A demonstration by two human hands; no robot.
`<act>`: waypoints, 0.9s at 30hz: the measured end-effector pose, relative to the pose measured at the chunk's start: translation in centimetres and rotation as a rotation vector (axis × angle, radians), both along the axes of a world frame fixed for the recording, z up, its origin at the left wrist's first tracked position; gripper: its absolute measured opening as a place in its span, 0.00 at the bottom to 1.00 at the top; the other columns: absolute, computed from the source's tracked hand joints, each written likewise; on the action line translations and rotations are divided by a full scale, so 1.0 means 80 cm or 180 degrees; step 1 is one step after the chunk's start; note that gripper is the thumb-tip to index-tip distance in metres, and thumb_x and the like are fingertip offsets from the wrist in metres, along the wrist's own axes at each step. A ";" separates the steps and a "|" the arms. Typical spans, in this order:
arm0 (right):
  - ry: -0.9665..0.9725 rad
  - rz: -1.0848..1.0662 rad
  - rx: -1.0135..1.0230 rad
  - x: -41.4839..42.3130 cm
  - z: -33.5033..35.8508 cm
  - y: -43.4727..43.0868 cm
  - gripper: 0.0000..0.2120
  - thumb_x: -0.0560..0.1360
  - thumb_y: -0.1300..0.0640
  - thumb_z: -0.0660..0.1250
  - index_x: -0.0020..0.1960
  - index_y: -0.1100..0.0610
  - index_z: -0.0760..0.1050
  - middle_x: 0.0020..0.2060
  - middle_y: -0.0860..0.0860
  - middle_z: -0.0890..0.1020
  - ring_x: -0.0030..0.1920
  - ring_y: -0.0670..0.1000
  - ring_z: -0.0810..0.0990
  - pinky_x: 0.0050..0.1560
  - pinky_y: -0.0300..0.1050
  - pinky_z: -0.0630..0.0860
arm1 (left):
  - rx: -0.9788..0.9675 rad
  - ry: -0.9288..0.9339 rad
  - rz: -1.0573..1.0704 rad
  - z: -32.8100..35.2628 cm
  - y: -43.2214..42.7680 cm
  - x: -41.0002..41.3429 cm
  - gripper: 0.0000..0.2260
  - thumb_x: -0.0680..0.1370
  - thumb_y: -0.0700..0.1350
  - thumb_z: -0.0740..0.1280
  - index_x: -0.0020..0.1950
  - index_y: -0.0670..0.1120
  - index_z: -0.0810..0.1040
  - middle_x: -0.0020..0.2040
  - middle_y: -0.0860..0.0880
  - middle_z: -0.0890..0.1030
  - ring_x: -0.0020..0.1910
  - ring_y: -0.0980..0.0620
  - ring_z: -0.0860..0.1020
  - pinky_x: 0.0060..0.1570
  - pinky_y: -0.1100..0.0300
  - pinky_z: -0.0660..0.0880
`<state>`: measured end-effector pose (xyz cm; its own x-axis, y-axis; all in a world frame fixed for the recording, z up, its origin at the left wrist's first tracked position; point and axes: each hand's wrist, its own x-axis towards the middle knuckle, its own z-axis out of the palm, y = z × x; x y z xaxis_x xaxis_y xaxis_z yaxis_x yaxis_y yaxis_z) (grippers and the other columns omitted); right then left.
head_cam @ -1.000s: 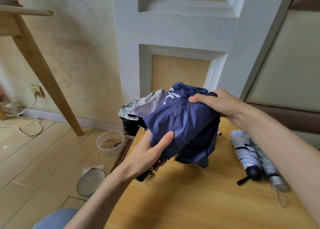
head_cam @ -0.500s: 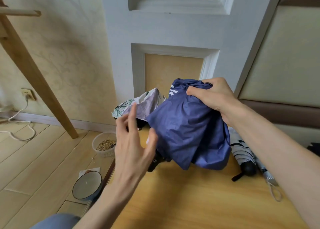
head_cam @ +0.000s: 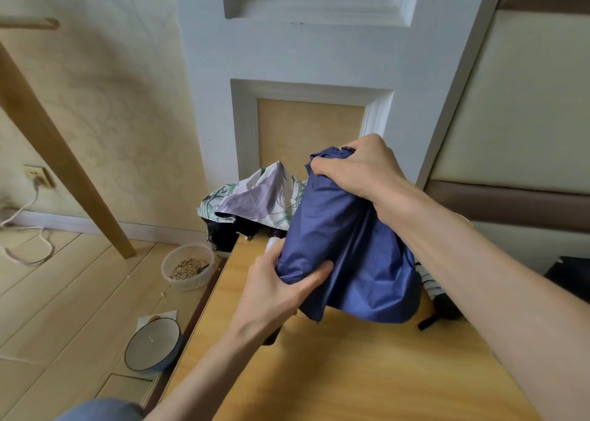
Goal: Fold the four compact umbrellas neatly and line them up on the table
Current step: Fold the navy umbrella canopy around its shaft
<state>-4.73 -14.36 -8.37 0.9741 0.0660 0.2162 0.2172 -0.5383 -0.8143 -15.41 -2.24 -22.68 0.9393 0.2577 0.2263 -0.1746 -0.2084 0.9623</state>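
I hold a navy blue compact umbrella point(head_cam: 348, 248) above the wooden table point(head_cam: 351, 372), its loose canopy bunched and hanging. My right hand point(head_cam: 357, 168) grips the top end of the fabric. My left hand point(head_cam: 281, 289) wraps around the lower part, thumb pressed into the cloth; a dark handle end pokes out below my palm. Behind it, at the table's far left corner, lies an unfolded floral white and purple umbrella point(head_cam: 255, 197). A folded black-and-white umbrella point(head_cam: 431, 288) lies to the right, mostly hidden by the blue fabric and my right arm.
The table stands against a white panelled wall. On the floor to the left are a clear plastic tub of grain point(head_cam: 188, 266), a grey bowl point(head_cam: 152, 344), a slanted wooden leg point(head_cam: 64, 165) and a white cable point(head_cam: 28, 229). A dark object point(head_cam: 571, 274) sits at right.
My left hand, which had let go and hung open half a second ago, has closed around the lower part of the blue umbrella. My right hand has tightened on the top, gathering the canopy narrower.
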 end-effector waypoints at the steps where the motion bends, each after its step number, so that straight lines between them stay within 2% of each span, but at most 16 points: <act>1: -0.0012 -0.0022 -0.0055 0.000 0.002 0.000 0.25 0.66 0.52 0.76 0.28 0.52 0.59 0.27 0.46 0.64 0.32 0.52 0.64 0.34 0.46 0.60 | -0.0178 0.0027 -0.0106 0.001 0.000 0.000 0.12 0.74 0.48 0.81 0.44 0.47 0.80 0.33 0.52 0.82 0.30 0.54 0.80 0.30 0.61 0.74; 3: -0.0054 -0.0106 -0.0227 0.000 0.005 0.001 0.26 0.67 0.51 0.77 0.29 0.53 0.59 0.28 0.48 0.65 0.32 0.52 0.64 0.33 0.46 0.61 | -0.0351 0.0082 -0.0317 0.005 -0.003 -0.003 0.14 0.72 0.49 0.82 0.50 0.46 0.82 0.40 0.51 0.86 0.37 0.56 0.83 0.36 0.64 0.77; 4: -0.0069 -0.0143 -0.0290 0.001 0.005 0.002 0.26 0.68 0.51 0.76 0.29 0.53 0.59 0.28 0.48 0.65 0.32 0.52 0.65 0.33 0.46 0.61 | -0.0359 0.0154 -0.0430 0.006 -0.004 -0.004 0.21 0.69 0.52 0.85 0.54 0.47 0.81 0.44 0.49 0.87 0.39 0.56 0.84 0.37 0.64 0.78; 6: -0.0062 -0.0183 -0.0406 0.001 0.005 0.005 0.24 0.68 0.50 0.76 0.29 0.53 0.60 0.29 0.48 0.67 0.33 0.53 0.67 0.33 0.46 0.62 | -0.0184 0.0354 -0.0536 0.003 -0.004 -0.004 0.33 0.60 0.52 0.87 0.61 0.50 0.78 0.49 0.44 0.86 0.37 0.54 0.85 0.34 0.63 0.79; 7: -0.0051 -0.0195 -0.0459 0.000 0.005 0.006 0.23 0.67 0.50 0.76 0.30 0.53 0.61 0.30 0.49 0.69 0.34 0.53 0.68 0.33 0.46 0.62 | -0.0091 0.0417 -0.0578 0.001 -0.003 -0.003 0.34 0.60 0.49 0.88 0.62 0.51 0.77 0.50 0.44 0.85 0.37 0.53 0.85 0.34 0.61 0.79; 9: -0.0059 -0.0187 -0.0514 0.002 0.003 0.008 0.22 0.67 0.49 0.76 0.31 0.53 0.63 0.31 0.49 0.70 0.34 0.54 0.70 0.33 0.46 0.63 | -0.0003 0.0388 -0.0546 -0.002 -0.002 0.002 0.26 0.66 0.40 0.85 0.59 0.50 0.77 0.47 0.44 0.85 0.37 0.50 0.85 0.35 0.55 0.81; 11: -0.0069 -0.0143 -0.0521 0.003 0.003 0.009 0.22 0.68 0.47 0.76 0.31 0.53 0.64 0.31 0.49 0.71 0.35 0.54 0.70 0.32 0.45 0.63 | 0.0005 0.0424 -0.0426 0.001 -0.001 0.001 0.17 0.72 0.33 0.77 0.53 0.49 0.76 0.41 0.42 0.80 0.31 0.49 0.81 0.30 0.55 0.78; 14: -0.0033 0.0096 -0.0600 0.007 0.005 0.009 0.20 0.68 0.44 0.77 0.33 0.54 0.70 0.33 0.49 0.74 0.36 0.54 0.73 0.35 0.45 0.66 | -0.0155 0.0582 -0.0512 0.003 -0.002 -0.002 0.16 0.75 0.29 0.71 0.55 0.46 0.73 0.39 0.38 0.81 0.28 0.49 0.81 0.27 0.57 0.75; 16: 0.0041 0.0417 -0.0532 0.011 0.006 0.006 0.22 0.69 0.40 0.78 0.37 0.58 0.76 0.35 0.49 0.76 0.38 0.52 0.76 0.39 0.45 0.70 | -0.0278 0.0576 -0.0477 0.003 0.000 -0.002 0.14 0.76 0.30 0.71 0.56 0.41 0.72 0.38 0.34 0.82 0.26 0.48 0.81 0.28 0.55 0.74; 18: 0.0142 0.0988 -0.0141 0.014 0.008 -0.003 0.25 0.72 0.37 0.77 0.40 0.59 0.79 0.37 0.48 0.77 0.39 0.47 0.77 0.44 0.44 0.71 | -0.0468 0.0475 -0.0260 0.004 0.008 0.000 0.12 0.77 0.32 0.74 0.54 0.40 0.73 0.33 0.41 0.80 0.25 0.50 0.78 0.26 0.58 0.74; 19: 0.0168 0.1226 0.0127 0.014 0.009 -0.010 0.24 0.74 0.37 0.76 0.43 0.60 0.82 0.40 0.45 0.82 0.43 0.44 0.81 0.49 0.42 0.74 | -0.0539 0.0432 -0.0160 0.005 0.013 0.002 0.12 0.77 0.34 0.75 0.52 0.41 0.73 0.31 0.45 0.79 0.25 0.51 0.77 0.26 0.60 0.74; 21: 0.0112 0.1451 0.0553 0.014 0.010 -0.029 0.15 0.77 0.41 0.75 0.54 0.52 0.87 0.52 0.41 0.88 0.55 0.39 0.84 0.61 0.39 0.76 | -0.0615 0.0362 -0.0013 0.008 0.025 0.005 0.14 0.76 0.37 0.77 0.49 0.44 0.72 0.30 0.50 0.77 0.25 0.51 0.75 0.28 0.58 0.73; 24: -0.0090 0.1498 0.0587 0.018 0.003 -0.063 0.16 0.76 0.44 0.77 0.63 0.44 0.84 0.58 0.42 0.86 0.60 0.39 0.83 0.64 0.40 0.75 | -0.0694 0.0238 0.0193 0.008 0.036 0.007 0.15 0.75 0.40 0.79 0.49 0.45 0.72 0.35 0.50 0.77 0.26 0.47 0.77 0.34 0.50 0.76; 27: -0.0161 0.1631 0.0356 0.021 -0.016 -0.085 0.15 0.75 0.51 0.79 0.62 0.46 0.84 0.57 0.44 0.86 0.59 0.43 0.84 0.64 0.42 0.77 | -0.0850 0.0152 0.0195 0.009 0.036 0.008 0.16 0.72 0.43 0.79 0.49 0.45 0.72 0.35 0.48 0.76 0.27 0.44 0.76 0.34 0.49 0.75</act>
